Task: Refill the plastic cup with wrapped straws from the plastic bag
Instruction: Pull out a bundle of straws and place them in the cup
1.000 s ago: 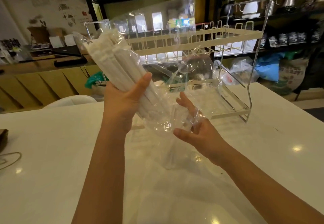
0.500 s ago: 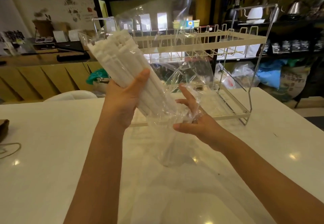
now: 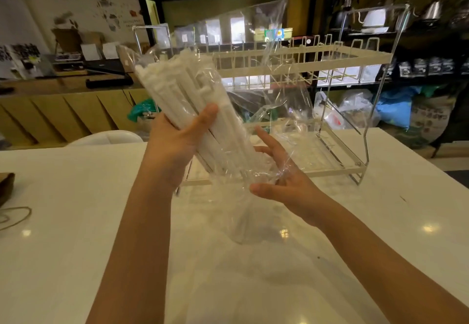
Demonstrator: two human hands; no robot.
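A thick bundle of white wrapped straws point(image 3: 182, 87) lies inside a clear plastic bag point(image 3: 256, 110), tilted with its top toward the upper left. My left hand point(image 3: 175, 146) grips the bundle through the bag at mid-length. My right hand point(image 3: 281, 179) is under the bag's lower end, fingers spread, with loose film draped over them. The bag's open flap rises toward the upper right. Whether a plastic cup stands behind the film I cannot tell.
A white two-tier wire rack point(image 3: 337, 54) stands on the white table point(image 3: 63, 247) just behind my hands. A brown object point(image 3: 5, 189) and a cord point(image 3: 15, 217) lie at the table's left edge. Shelves with kettles and bags fill the background.
Both hands and the bag stay almost where they were. My right hand's fingers have spread a little wider under the film. The view has shifted slightly.
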